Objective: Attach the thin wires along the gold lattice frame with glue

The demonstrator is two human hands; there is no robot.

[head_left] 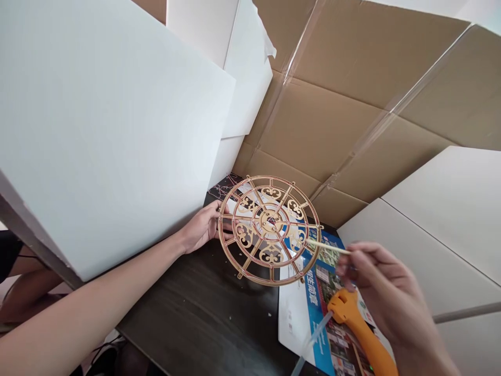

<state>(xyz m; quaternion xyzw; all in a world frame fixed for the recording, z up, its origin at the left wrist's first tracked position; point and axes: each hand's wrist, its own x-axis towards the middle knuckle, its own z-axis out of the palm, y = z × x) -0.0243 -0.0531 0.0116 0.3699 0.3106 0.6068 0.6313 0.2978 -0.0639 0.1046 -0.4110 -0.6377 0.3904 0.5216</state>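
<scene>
A round golden openwork wheel (272, 220) with spokes and scroll ornaments is held above the dark table. My left hand (202, 227) grips its left rim, with some fingers behind it. My right hand (381, 277), at the right, pinches a thin pale stick (329, 246) between thumb and fingers. The stick's far end reaches the right part of the wheel. Below my right hand lies an orange glue gun (362, 331) with a translucent glue stick (315, 337) out of its back end.
Printed sheets (299, 313) lie on the dark tabletop (203, 313) under the glue gun. White boards (129, 120) stand at the left, and another (442, 209) stands at the right. A cardboard wall (340, 104) closes off the back. A person's legs (33, 287) show at the far left.
</scene>
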